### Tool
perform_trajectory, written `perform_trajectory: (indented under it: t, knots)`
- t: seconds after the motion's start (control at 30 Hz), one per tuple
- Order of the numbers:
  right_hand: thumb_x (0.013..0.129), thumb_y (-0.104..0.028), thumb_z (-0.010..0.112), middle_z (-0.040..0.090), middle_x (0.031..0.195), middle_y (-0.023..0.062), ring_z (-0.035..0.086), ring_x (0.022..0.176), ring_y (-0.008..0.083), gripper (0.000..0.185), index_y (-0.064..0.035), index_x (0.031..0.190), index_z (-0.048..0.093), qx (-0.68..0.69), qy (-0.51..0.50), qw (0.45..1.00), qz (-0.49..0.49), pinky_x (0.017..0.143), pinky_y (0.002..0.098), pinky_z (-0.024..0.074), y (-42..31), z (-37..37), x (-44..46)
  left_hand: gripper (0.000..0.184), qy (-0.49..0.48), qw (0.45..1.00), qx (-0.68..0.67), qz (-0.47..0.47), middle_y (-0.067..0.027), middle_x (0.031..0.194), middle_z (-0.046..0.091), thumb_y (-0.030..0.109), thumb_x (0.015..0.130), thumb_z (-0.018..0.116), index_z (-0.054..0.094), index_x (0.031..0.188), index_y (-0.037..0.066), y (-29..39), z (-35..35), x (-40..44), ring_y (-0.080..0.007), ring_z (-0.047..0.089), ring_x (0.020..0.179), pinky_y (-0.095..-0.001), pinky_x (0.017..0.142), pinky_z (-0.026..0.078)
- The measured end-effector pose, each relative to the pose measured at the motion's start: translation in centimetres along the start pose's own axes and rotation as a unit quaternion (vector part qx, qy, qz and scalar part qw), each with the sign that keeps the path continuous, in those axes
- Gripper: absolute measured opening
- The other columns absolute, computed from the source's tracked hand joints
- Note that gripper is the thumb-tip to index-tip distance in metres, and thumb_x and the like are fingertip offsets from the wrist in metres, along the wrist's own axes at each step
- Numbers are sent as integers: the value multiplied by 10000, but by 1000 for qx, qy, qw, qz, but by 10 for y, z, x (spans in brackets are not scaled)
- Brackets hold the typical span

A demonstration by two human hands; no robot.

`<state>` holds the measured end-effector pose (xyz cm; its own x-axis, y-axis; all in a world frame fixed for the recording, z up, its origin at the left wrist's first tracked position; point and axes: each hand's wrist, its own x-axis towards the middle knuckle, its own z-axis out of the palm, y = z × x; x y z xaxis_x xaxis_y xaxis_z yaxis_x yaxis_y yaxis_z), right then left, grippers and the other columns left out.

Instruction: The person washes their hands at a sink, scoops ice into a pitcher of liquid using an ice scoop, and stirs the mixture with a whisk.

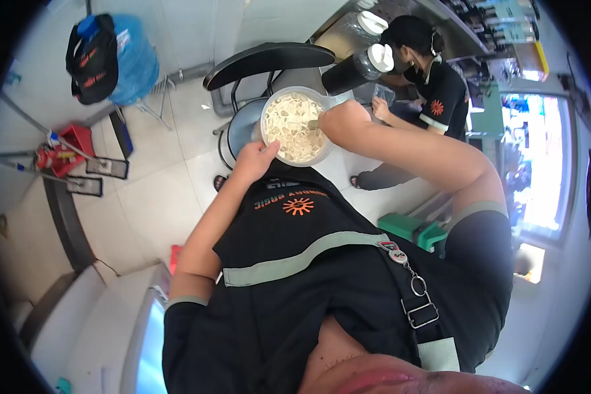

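A round, white translucent tub (264, 125) is in front of my body, filled with a pale creamy mix full of lumps that look like ice. My left hand (257, 159) grips its near left rim, thumb over the edge. On the far right side, my right hand (345, 125) is closed around the handle of a utensil (313, 124) that reaches into the mix. Its lower end is sunk among the lumps, so its kind does not show. A black stool seat (241, 125) lies below the tub.
A black chair back (269, 60) stands just beyond the tub. A co-worker (433, 92) at the right holds a clear plastic item (383, 96). Jars with white lids (379, 58) are beside that person. At the left are a water bottle (136, 59), a red bucket (77, 141) and mops (106, 167).
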<state>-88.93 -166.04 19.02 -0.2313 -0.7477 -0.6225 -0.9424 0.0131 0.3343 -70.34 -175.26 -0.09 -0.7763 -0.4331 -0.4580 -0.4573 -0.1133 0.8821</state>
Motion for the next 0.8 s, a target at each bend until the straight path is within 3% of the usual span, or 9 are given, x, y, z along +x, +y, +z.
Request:
perform_trajectory:
  t: [0.07, 0.1, 0.2, 0.33, 0.4, 0.5, 0.63, 0.73, 0.8]
  knots:
    - [844, -201, 646, 734, 897, 149, 724, 834, 295, 243, -49, 1007, 744, -38, -116, 991, -50, 671, 428, 568, 13, -15, 10, 626, 4, 1000, 3, 30, -231, 776, 683, 562, 850, 630, 693, 835, -61, -13, 4, 5, -347, 683, 760, -414, 723, 517]
    - [844, -201, 646, 734, 897, 149, 724, 834, 295, 243, -49, 1007, 744, -57, -127, 988, -61, 671, 428, 568, 19, -26, 13, 626, 11, 999, -21, 24, -231, 776, 683, 562, 850, 630, 693, 835, -61, -13, 3, 4, -347, 683, 760, -414, 723, 517]
    - [942, -392, 569, 716, 1003, 120, 671, 966, 345, 319, -200, 1171, 683, 101, -168, 980, -33, 797, 467, 524, 33, -29, 21, 706, -15, 999, 15, 30, -229, 807, 693, 642, 815, 616, 702, 844, -58, 0, -6, -5, -347, 693, 800, -417, 736, 526]
    - [956, -380, 546, 711, 981, 129, 677, 933, 348, 369, -245, 1294, 606, 43, -121, 991, -23, 778, 487, 524, 10, -32, 11, 726, -8, 1000, 16, 19, -218, 812, 701, 670, 811, 602, 705, 845, -48, 0, -9, -9, -340, 695, 793, -413, 736, 530]
    - [964, -374, 534, 708, 966, 135, 680, 913, 346, 359, -262, 1298, 603, 40, -98, 993, 53, 774, 483, 530, 3, -22, 10, 752, -19, 999, 32, 17, -199, 808, 705, 707, 798, 593, 704, 840, -36, 2, -14, -12, -333, 695, 792, -413, 731, 531]
    - [969, -368, 529, 709, 957, 145, 685, 901, 343, 356, -269, 1304, 600, -1, -163, 986, -27, 776, 480, 535, -1, -33, 20, 768, -32, 998, 53, 6, -187, 796, 702, 725, 789, 595, 702, 837, -34, 6, -15, -10, -331, 692, 792, -418, 722, 529]
    - [966, -361, 536, 706, 974, 142, 686, 909, 334, 351, -268, 1298, 605, 17, -110, 993, 25, 775, 476, 536, -5, -37, 23, 773, -44, 998, 36, 8, -177, 788, 699, 732, 794, 588, 699, 825, -32, 5, -19, -10, -332, 688, 787, -425, 713, 525]
    - [958, -364, 549, 702, 987, 139, 683, 928, 328, 349, -261, 1285, 611, -30, -160, 987, -6, 778, 471, 537, -5, -40, 24, 781, -42, 998, 50, 15, -184, 800, 703, 737, 796, 581, 699, 826, -34, 6, -19, -10, -332, 693, 800, -431, 723, 527]
    - [951, -359, 560, 701, 1009, 121, 682, 944, 311, 339, -259, 1269, 620, 53, -129, 990, 23, 779, 468, 539, 3, -42, 28, 779, -36, 998, 49, 23, -189, 801, 703, 738, 795, 582, 699, 819, -31, 4, -17, -10, -331, 693, 802, -432, 723, 528]
